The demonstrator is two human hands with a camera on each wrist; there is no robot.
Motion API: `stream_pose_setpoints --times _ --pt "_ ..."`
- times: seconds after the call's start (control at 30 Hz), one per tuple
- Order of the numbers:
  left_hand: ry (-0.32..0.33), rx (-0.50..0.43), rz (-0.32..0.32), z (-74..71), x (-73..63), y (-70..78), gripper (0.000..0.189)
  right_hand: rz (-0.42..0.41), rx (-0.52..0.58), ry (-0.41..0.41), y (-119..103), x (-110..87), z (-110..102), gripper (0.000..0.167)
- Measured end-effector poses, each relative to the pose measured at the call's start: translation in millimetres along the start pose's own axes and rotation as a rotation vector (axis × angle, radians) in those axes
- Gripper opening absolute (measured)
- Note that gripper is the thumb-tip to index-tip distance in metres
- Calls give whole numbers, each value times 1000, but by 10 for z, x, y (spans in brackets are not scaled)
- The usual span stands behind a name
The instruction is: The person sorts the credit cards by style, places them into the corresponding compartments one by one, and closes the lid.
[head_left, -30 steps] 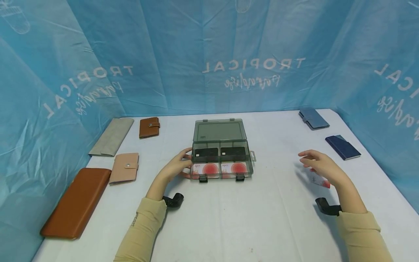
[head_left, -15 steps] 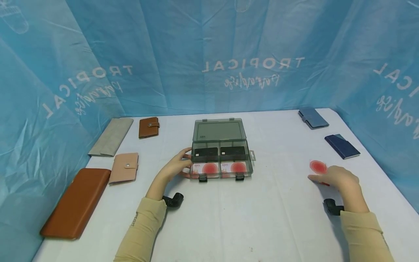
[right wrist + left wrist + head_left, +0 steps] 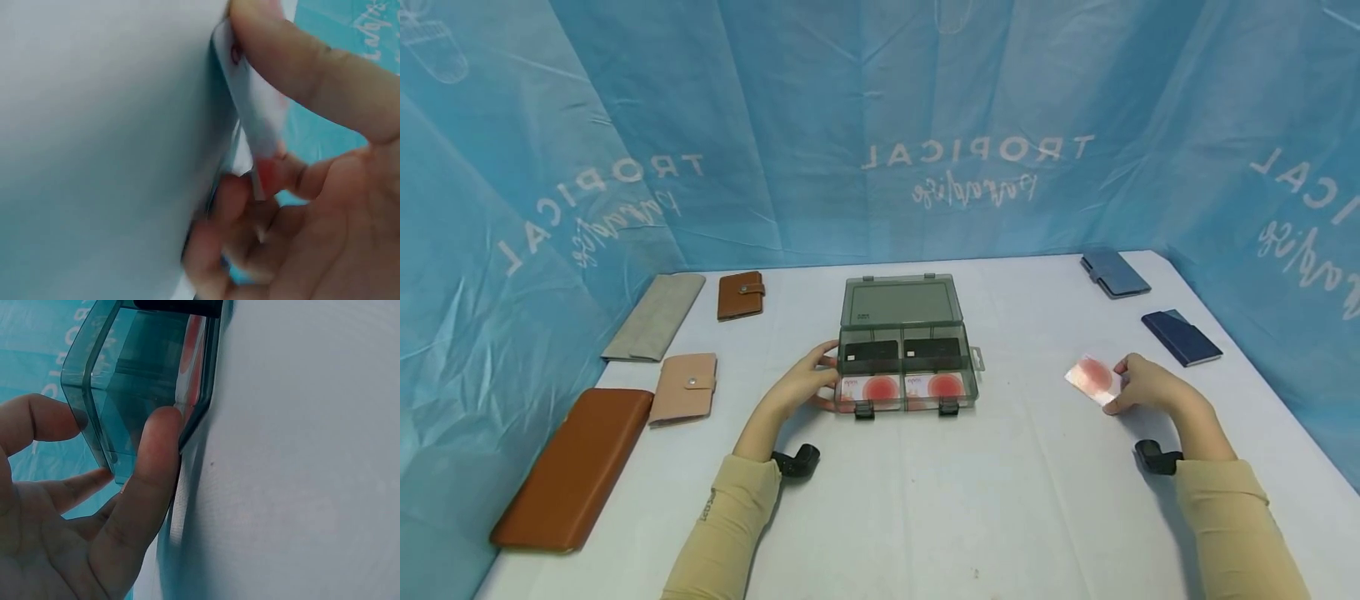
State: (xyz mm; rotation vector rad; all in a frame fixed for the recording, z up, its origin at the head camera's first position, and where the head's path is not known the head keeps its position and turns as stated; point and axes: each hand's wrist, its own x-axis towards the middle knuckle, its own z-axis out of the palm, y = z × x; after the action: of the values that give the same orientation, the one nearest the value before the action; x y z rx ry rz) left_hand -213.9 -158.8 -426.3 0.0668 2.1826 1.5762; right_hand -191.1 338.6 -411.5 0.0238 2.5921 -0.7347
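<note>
A translucent grey-green plastic box point(image 3: 903, 405) stands on the table with its hinged lid point(image 3: 901, 301) raised. Two black cards point(image 3: 932, 349) fill its rear compartments; cards printed with a red circle point(image 3: 878, 387) lie in the front ones. My left hand point(image 3: 801, 379) holds the box at its left end, thumb point(image 3: 159, 447) by the front corner, other fingers along the side wall. On the right, my right hand point(image 3: 1150, 385) pinches a white card with a red circle point(image 3: 1092, 377) by its right end, tilted just above the cloth. In the right wrist view the card point(image 3: 253, 103) appears edge-on and blurred.
At left lie a large brown wallet point(image 3: 576, 471), a pink wallet point(image 3: 685, 388), a grey-beige wallet point(image 3: 655, 317) and a small brown wallet point(image 3: 737, 296). Two blue wallets, one light point(image 3: 1116, 275) and one navy point(image 3: 1180, 337), lie back right. Blue curtains point(image 3: 820, 125) border the table.
My right hand has come down on the card lying on the table, gripped it and lifted it slightly leftward. My left hand and the box have stayed in place.
</note>
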Motion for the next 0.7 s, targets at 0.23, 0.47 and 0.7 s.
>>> stream_pose_setpoints --times 0.23,0.47,0.7 --pt "8 4 -4 1 3 0 65 -128 211 46 -123 38 -2 50" --pt "10 6 -10 1 -7 15 64 -236 400 86 -370 40 37 51" --pt "6 -5 1 -1 12 14 64 -351 539 -17 -829 100 118 40"
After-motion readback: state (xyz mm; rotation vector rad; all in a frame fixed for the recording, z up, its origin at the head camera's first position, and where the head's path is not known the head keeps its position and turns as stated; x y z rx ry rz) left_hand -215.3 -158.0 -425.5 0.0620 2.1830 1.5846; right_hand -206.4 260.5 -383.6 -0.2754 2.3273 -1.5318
